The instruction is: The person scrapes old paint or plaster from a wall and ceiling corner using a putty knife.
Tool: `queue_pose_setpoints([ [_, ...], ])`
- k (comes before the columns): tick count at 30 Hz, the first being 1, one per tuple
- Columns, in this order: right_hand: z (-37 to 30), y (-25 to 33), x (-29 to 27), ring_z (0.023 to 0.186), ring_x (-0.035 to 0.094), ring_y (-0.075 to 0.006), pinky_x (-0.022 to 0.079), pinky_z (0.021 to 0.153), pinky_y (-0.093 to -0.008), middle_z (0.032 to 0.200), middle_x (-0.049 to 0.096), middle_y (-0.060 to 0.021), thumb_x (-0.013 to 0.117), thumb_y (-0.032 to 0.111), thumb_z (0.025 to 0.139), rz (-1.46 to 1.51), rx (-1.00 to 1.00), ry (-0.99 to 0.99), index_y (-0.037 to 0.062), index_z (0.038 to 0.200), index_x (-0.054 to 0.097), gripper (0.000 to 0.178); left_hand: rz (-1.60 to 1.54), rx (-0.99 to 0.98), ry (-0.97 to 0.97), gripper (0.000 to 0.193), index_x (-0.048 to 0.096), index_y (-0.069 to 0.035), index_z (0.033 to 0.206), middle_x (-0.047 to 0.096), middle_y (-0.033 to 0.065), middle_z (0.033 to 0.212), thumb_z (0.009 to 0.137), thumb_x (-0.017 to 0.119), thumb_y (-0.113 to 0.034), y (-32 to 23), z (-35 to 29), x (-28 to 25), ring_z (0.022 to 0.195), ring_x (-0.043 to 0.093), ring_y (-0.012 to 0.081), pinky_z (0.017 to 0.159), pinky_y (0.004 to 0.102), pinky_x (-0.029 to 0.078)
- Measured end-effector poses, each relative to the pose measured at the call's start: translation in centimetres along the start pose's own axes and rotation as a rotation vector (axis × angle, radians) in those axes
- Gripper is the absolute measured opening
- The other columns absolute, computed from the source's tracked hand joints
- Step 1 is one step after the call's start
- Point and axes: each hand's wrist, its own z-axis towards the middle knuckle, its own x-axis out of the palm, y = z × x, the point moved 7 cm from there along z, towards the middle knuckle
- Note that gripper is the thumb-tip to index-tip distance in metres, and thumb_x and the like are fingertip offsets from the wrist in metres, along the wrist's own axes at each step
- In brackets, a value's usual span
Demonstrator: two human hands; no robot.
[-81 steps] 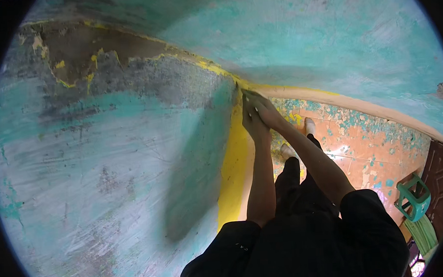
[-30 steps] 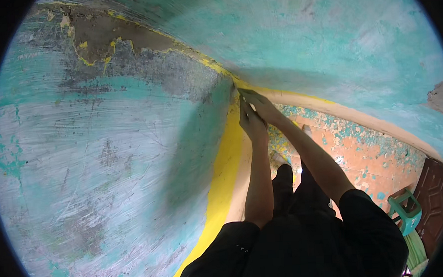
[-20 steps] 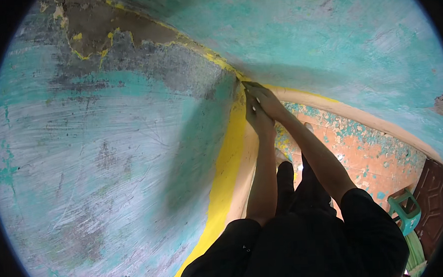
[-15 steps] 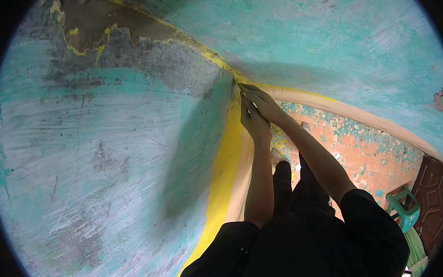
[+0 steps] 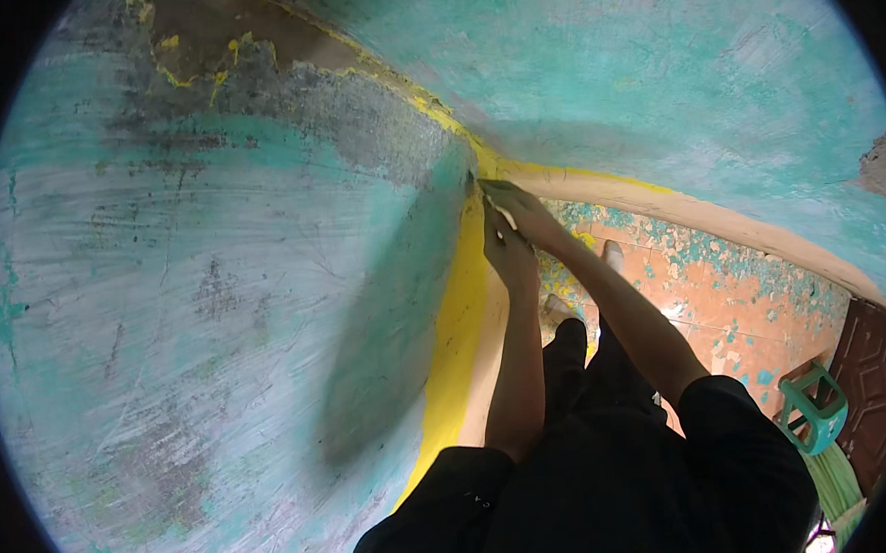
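Note:
My two hands meet at the corner where two walls with worn turquoise paint join. My right hand [image 5: 522,212] is closed and lies above and against my left hand [image 5: 508,256], also closed. Between them shows a pale strip of a slim hand tool [image 5: 501,213], mostly hidden by the fingers. A dark tip at the fingertips points at the yellow seam [image 5: 476,155] of the corner. The tool's kind cannot be made out. To the left stretches the scuffed left wall [image 5: 213,289], with my shadow on it.
Paint flakes lie over the orange tiled floor [image 5: 706,328], where my feet [image 5: 562,308] stand. At the right are a green plastic stool [image 5: 816,412] and a brown panelled door [image 5: 869,379]. Bare plaster [image 5: 241,47] shows at the upper left. A yellow band [image 5: 452,356] runs down the left wall's lower part.
Both hands have moved slightly downward along the corner, and more of the pale strip shows between them. The view has shifted a little.

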Motion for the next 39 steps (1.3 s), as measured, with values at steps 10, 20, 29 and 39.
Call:
queue_pose_setpoints([
  [10,-0.4,-0.5,1.3,0.111,0.055,-0.0269,0.04,0.097,-0.0348,0.124,0.058,-0.0184,0.043,0.022,0.093,0.026,0.002,-0.082,-0.0021,0.121,0.059,0.04,0.095,-0.016,0.016,0.044,0.052,0.0,0.13,0.064,0.0087,0.104,0.101,0.044,-0.032,-0.7,0.8,-1.1,0.088,0.059,0.0149,0.069,0.0285,0.048],
  [20,0.8,-1.1,1.0,0.122,0.049,-0.0254,0.036,0.103,-0.0331,0.13,0.053,-0.0188,0.045,0.027,0.094,0.104,0.164,-0.024,-0.0045,0.126,0.053,0.045,0.06,-0.368,0.049,0.043,0.052,-0.002,0.13,0.063,0.0046,0.097,0.101,0.045,-0.032,0.2,1.0,-1.4,0.071,0.053,0.009,0.058,0.0244,0.042],
  [29,1.2,-0.8,0.5,0.12,0.051,-0.0295,0.038,0.101,-0.0357,0.13,0.053,-0.0196,0.045,0.026,0.09,-0.106,-0.011,-0.086,-0.0086,0.114,0.058,0.045,-0.025,0.076,0.047,0.04,0.049,0.001,0.128,0.059,0.0063,0.106,0.1,0.047,-0.027,1.9,2.1,0.2,0.084,0.059,0.0096,0.065,0.0229,0.047],
  [39,2.4,-0.6,-0.7,0.123,0.048,-0.0324,0.037,0.101,-0.037,0.136,0.047,-0.0225,0.043,0.026,0.093,-0.018,0.038,-0.022,-0.0074,0.114,0.06,0.043,-0.215,-0.117,0.082,0.04,0.045,0.002,0.134,0.056,0.0074,0.12,0.103,0.04,-0.023,3.4,1.8,1.4,0.102,0.057,0.0136,0.08,0.0255,0.048],
])
